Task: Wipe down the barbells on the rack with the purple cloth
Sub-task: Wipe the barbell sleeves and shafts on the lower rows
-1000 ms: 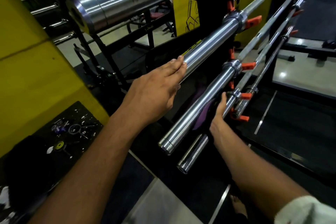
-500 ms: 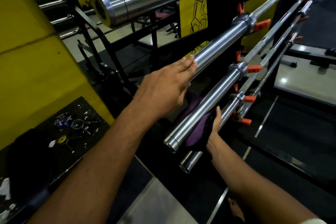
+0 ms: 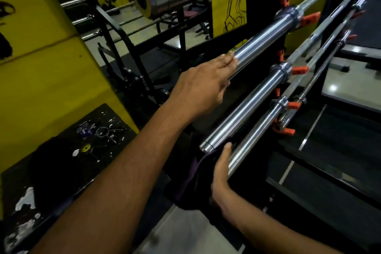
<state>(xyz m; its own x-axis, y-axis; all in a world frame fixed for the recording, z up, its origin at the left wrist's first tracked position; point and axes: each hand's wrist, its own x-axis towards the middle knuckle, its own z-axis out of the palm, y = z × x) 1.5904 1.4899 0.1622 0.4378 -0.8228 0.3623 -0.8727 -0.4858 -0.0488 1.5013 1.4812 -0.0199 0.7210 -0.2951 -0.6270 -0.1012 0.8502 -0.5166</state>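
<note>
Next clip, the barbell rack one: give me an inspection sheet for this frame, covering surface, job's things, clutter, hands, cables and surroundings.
Surface: black metal rack with orange plastic pegs.
Job's things: chrome steel barbells lie on the pegs, sleeve ends toward the camera; purple cloth bunched under the end of the third barbell sleeve.
Clutter: small metal rings and paint flecks on the black floor mat.
Hands: left hand rests on the second barbell sleeve; right hand grips the cloth beside the fourth, thinner bar.
Cables: nothing seen.
Surroundings: yellow wall, more bars racked behind.
</note>
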